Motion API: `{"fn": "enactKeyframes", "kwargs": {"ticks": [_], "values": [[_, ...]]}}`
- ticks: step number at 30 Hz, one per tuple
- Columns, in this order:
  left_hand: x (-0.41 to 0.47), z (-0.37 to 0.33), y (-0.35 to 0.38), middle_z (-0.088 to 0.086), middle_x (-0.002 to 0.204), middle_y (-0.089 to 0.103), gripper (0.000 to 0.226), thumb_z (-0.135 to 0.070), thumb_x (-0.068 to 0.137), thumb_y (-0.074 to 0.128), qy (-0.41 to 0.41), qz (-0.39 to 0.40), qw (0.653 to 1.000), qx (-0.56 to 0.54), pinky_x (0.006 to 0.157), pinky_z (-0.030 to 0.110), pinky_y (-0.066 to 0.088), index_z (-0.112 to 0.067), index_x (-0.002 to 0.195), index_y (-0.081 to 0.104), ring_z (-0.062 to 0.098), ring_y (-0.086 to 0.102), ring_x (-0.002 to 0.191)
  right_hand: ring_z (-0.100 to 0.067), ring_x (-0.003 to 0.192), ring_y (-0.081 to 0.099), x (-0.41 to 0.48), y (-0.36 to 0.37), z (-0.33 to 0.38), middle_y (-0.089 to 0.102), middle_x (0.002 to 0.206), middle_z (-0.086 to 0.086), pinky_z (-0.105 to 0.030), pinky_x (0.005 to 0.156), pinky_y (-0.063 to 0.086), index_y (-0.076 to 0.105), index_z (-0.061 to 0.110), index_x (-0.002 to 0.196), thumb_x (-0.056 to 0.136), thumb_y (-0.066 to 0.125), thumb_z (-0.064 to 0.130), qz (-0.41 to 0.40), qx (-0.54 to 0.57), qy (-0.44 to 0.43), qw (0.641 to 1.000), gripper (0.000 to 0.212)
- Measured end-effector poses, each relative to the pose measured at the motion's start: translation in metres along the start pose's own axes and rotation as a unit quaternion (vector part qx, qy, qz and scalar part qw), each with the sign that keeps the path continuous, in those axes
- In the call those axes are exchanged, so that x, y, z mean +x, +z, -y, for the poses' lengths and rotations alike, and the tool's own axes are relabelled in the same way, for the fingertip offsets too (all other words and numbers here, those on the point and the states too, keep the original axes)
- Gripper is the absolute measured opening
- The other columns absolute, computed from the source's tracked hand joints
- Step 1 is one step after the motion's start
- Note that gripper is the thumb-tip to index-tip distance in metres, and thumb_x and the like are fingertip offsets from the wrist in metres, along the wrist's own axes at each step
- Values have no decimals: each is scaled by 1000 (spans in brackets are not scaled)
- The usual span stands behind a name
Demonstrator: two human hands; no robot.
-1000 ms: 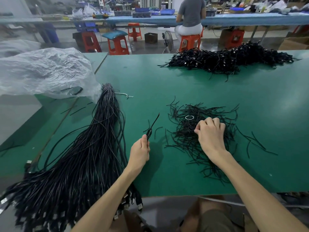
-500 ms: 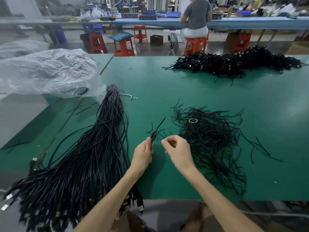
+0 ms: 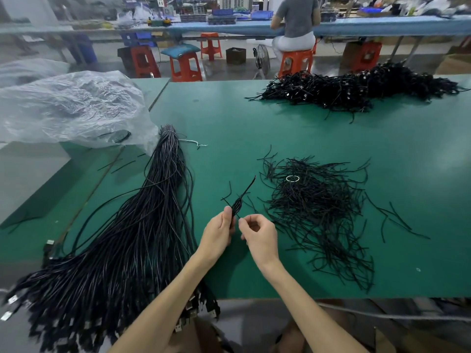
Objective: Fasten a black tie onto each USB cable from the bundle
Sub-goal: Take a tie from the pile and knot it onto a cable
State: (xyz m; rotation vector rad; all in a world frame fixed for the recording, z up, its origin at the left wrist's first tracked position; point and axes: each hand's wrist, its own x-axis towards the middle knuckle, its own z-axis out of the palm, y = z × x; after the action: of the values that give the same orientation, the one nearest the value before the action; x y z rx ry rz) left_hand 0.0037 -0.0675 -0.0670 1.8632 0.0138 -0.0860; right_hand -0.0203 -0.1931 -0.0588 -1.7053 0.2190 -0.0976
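Note:
A big bundle of black USB cables (image 3: 142, 225) lies on the left of the green table (image 3: 254, 128), tied at its far end, its plugs hanging over the near edge. A loose pile of black ties (image 3: 316, 207) lies at the centre right. My left hand (image 3: 219, 231) grips a small bunch of black ties (image 3: 240, 197) that stick up and away from the thumb. My right hand (image 3: 258, 233) is right beside it, thumb and forefinger pinching a thin tie end next to that bunch.
A heap of black cables (image 3: 356, 90) lies at the far right of the table. A crumpled clear plastic bag (image 3: 71, 108) covers the far left. A white ring (image 3: 292, 178) sits on the tie pile. Beyond the table are orange stools and a seated person.
My right hand left the tie pile and came leftward to meet my left hand, now pinching a tie. My left hand has kept its hold on the bunch.

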Motion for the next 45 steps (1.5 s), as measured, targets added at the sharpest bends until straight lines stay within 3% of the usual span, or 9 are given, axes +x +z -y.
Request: {"fn": "enactKeyframes", "kwargs": {"ticks": [10,14,22,26,29,35,38,40,45], "values": [[-4,-7,-1,-10,53,40,56,-47,111,28,-3,-5,1000,26,50,28,28,-18,65,41,11,32,47,-9,62,62,-1,-2,-5,70,72,-1,-21,63,52,68,14,83,93,71,19,27,16,-28,999,12],[-6,-12,-2,-2,56,43,51,-39,112,32,-17,1,1000,-8,44,21,28,-14,69,44,10,32,46,-11,67,64,6,-13,0,71,80,0,-24,62,50,67,12,94,91,74,19,128,27,-13,991,10],[-11,-18,-6,-11,50,35,45,-30,111,37,-38,27,995,-84,40,18,22,-14,72,50,8,25,43,-19,93,65,28,-26,16,62,119,-14,-31,73,55,52,25,124,82,83,9,238,65,43,968,54],[-12,-20,-6,-12,47,36,50,-27,110,38,-32,34,995,-93,38,18,21,-15,71,66,7,24,40,-10,84,58,31,-23,20,67,106,0,-31,73,47,55,41,138,81,82,11,308,117,50,943,70],[-11,-19,-7,-10,49,36,48,-20,109,37,-30,30,994,-101,38,18,21,-29,79,74,8,24,42,-16,91,51,28,-16,22,68,96,4,-31,73,35,68,33,129,81,86,27,332,161,65,927,51],[-10,-18,-9,-2,52,56,45,-22,108,36,-31,24,991,-125,37,18,22,-28,101,80,8,29,40,-9,84,59,28,-15,28,75,97,2,-27,70,40,75,25,114,79,87,33,317,66,66,944,38],[-9,-18,-8,-8,48,36,51,-23,107,40,-40,19,991,-126,37,18,20,-30,74,78,9,24,40,-6,79,59,30,-27,28,74,96,14,-25,68,47,77,34,99,81,87,24,311,0,25,950,23],[-8,-16,-9,-8,51,29,58,-22,106,41,-54,18,990,-131,37,17,18,-27,50,55,8,20,40,-8,82,60,31,-31,27,67,106,13,-23,75,49,76,35,100,82,86,28,276,-67,-13,959,22],[-7,-15,-10,-6,53,29,45,-20,107,39,-63,15,990,-125,37,19,17,-23,61,37,9,19,42,3,79,66,28,-26,25,75,82,17,-12,74,46,73,32,81,85,82,23,204,-131,-92,966,13]]}}
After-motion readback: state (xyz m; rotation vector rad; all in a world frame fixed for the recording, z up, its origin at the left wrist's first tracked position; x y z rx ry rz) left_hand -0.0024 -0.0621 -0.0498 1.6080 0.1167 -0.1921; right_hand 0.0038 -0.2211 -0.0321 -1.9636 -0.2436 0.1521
